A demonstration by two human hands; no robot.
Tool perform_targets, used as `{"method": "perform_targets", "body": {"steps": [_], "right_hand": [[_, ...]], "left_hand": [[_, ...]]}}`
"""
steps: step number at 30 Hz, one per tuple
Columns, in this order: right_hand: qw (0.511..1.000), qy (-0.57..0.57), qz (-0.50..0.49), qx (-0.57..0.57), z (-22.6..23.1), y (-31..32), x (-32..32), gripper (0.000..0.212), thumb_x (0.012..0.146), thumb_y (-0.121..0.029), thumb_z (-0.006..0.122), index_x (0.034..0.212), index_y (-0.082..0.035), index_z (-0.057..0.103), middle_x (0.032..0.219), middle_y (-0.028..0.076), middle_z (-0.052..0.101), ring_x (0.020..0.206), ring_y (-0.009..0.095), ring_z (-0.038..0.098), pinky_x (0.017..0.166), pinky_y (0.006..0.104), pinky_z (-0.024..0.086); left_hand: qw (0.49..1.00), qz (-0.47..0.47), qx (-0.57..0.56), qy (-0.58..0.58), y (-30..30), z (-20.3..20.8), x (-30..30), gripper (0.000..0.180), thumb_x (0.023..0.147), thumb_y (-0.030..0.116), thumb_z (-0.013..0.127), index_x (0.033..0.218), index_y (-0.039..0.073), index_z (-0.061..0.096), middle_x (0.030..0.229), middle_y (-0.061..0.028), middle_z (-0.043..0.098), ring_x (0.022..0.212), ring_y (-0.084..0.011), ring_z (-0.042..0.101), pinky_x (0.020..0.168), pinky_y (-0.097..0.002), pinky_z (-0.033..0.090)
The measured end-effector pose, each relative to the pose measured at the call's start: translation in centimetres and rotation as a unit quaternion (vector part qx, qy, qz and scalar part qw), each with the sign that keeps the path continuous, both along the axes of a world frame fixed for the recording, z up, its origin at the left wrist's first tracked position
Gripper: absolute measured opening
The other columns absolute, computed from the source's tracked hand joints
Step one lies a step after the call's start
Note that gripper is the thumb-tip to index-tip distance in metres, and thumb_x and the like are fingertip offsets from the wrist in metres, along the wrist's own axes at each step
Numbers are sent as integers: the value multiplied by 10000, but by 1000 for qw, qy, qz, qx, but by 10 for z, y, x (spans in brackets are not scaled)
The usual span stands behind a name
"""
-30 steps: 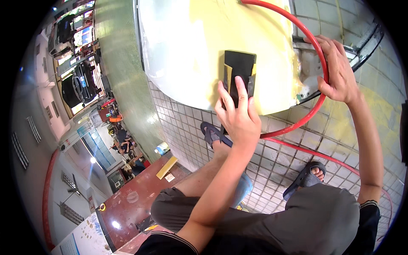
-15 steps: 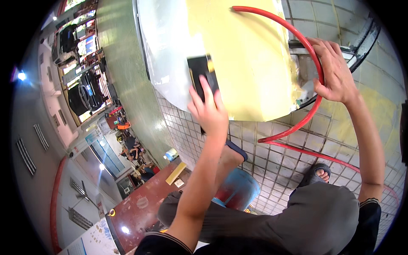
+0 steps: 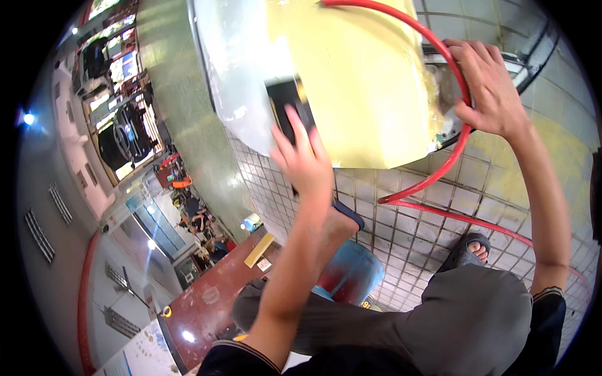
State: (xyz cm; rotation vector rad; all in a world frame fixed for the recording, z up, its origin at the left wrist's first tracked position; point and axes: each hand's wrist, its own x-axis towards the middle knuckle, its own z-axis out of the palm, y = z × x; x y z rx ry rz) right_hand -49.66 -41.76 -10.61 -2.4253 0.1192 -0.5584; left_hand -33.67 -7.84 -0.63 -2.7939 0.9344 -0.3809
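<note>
A large smooth car body panel (image 3: 364,94), yellow in the middle and pale grey on its left side, fills the upper middle. My left hand (image 3: 304,156) lies over a long black sanding block (image 3: 288,100), its fingers stretched along the top and the block flat on the panel near the grey-yellow border. The palm and wrist hide part of the block. At the panel's right edge my right hand (image 3: 492,94) is curled at a thick red hose (image 3: 414,25), which passes between thumb and fingers. The hose arches over the panel and drops to the floor.
Below the panel is a tiled floor (image 3: 401,238). A blue bucket-like container (image 3: 351,269) stands by my legs, near my sandalled foot (image 3: 473,247). At left are a reddish-brown table (image 3: 213,301) with a yellow strip (image 3: 258,250), and parked cars (image 3: 128,138) farther off.
My left hand and the sanding block have shifted slightly left and up in the picture. The panel, hose and right hand also sit a little higher, as the view has shifted.
</note>
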Motion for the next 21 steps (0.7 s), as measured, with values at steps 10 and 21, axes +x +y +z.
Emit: {"method": "perform_targets", "body": {"steps": [10, 21], "right_hand": [[1000, -9, -3, -9, 13, 6, 6, 596, 646, -162, 632, 1210, 0, 527, 1371, 195, 597, 1256, 396, 552, 1121, 507, 401], [998, 32, -47, -6, 11, 11, 4, 489, 703, -129, 693, 1146, -18, 518, 1285, 158, 618, 1213, 360, 569, 1108, 476, 411]], "left_hand": [[998, 59, -21, 17, -100, 36, 179, 565, 1115, 414, 453, 1609, 142, 473, 1268, -254, 629, 1077, -508, 592, 1026, -568, 464], [998, -59, 0, -27, 5, 8, 36, 586, 1046, 297, 642, 1608, 187, 519, 1461, -352, 548, 1038, -488, 591, 971, -522, 488]]}}
